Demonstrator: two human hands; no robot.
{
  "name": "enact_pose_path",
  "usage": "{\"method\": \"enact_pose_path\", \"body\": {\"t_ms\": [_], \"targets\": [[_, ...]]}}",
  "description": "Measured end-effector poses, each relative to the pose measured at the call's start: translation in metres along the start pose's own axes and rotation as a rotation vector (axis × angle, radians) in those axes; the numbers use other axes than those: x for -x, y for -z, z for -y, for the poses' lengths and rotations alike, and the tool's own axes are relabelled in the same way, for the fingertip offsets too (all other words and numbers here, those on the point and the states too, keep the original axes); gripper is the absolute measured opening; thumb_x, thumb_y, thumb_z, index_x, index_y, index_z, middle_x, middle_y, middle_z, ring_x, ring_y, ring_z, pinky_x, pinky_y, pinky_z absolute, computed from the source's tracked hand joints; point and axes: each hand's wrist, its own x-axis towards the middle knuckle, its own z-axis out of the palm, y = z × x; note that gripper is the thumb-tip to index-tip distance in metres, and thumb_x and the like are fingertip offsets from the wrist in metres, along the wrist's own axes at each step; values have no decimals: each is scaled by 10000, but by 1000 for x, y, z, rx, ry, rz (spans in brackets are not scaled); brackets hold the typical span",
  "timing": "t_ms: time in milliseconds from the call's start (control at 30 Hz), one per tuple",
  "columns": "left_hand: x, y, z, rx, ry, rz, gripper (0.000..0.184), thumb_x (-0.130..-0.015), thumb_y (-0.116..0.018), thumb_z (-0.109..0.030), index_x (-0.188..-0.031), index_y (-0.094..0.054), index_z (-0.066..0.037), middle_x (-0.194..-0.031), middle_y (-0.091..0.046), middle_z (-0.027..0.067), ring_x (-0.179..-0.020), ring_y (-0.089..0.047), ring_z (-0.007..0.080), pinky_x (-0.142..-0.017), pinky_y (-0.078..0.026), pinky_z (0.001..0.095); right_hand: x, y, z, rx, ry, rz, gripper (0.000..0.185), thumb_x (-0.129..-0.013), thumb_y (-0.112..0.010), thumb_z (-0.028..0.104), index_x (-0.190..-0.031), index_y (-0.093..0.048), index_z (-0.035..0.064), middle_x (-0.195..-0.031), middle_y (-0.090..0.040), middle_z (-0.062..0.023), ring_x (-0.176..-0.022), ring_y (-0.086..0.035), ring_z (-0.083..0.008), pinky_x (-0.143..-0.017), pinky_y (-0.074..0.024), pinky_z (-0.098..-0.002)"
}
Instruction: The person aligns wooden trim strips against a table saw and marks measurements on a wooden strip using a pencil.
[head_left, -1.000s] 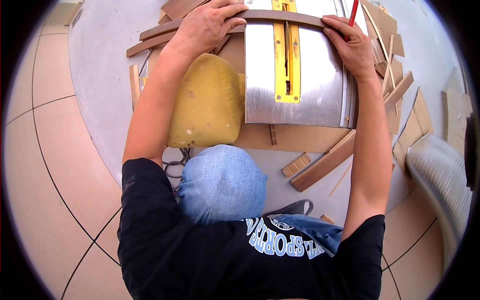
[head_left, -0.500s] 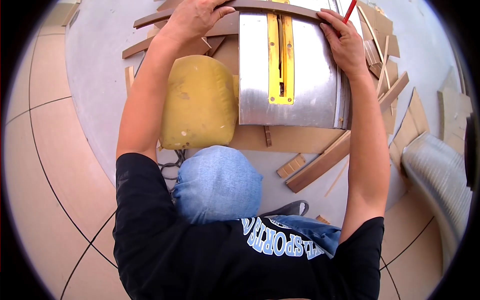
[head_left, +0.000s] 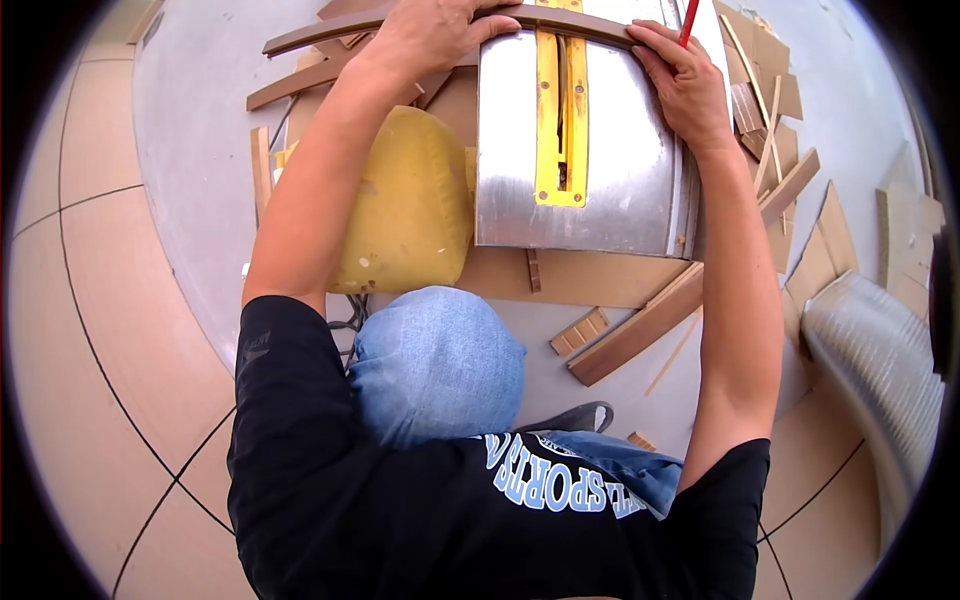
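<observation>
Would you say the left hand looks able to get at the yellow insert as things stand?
Probably yes: the yellow insert lies close by and mostly uncovered, though the left hand is on the brown strip crossing its far part.

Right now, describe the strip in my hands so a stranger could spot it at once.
Find the metal table with the yellow insert. A long, narrow brown strip crosses that insert's far part, left hand partway along it, right hand at its right end. Unlike the scraps lying around, it alone spans the insert with both hands on it.
</observation>
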Motion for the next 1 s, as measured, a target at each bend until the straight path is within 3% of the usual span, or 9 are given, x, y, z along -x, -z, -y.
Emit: {"method": "enact_pose_path", "body": {"t_ms": [433,1000], "targets": [[9,12,-14,117,103,61,380,-959,-731,-311,-1235,-745,-50,-1219,-675,131,-1176,-648,319,-1035,-511,386,4,4,3,-13,0,13,243,-976,-738,198,-1211,-782,157,-1230,-752,-38,-1132,-703,-239,-1007,-561,-344],[16,6,-13,125,4,4,336,-933,-763,-277,-1174,-758,-42,-1103,-682,132,-1067,-669,307,-959,-534,385,7,8,4,-50,13,36,217,-954,-753,192,-1161,-799,145,-1192,-768,-22,-1097,-714,-234,-1002,-570,-345]]}}
